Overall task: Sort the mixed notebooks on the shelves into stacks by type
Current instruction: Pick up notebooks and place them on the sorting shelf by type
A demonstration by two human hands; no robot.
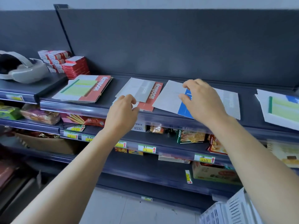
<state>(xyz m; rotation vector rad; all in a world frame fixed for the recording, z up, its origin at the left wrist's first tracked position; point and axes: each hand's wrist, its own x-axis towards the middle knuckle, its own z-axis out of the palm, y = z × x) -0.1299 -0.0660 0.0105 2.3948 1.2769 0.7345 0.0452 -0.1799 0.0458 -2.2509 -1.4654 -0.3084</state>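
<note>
On dark shelf, left hand touches red notebook, right hand rests on blue notebook, both hands loosely curled.

Both bare arms reach forward, the forearms rising from the lower corners. The left hand lies palm down, fingers loosely curled, thumb tucked just below them. The right hand, set higher, arches like a claw, thumb apart beneath the bent fingers. Whether either one grips anything cannot be told.
</note>
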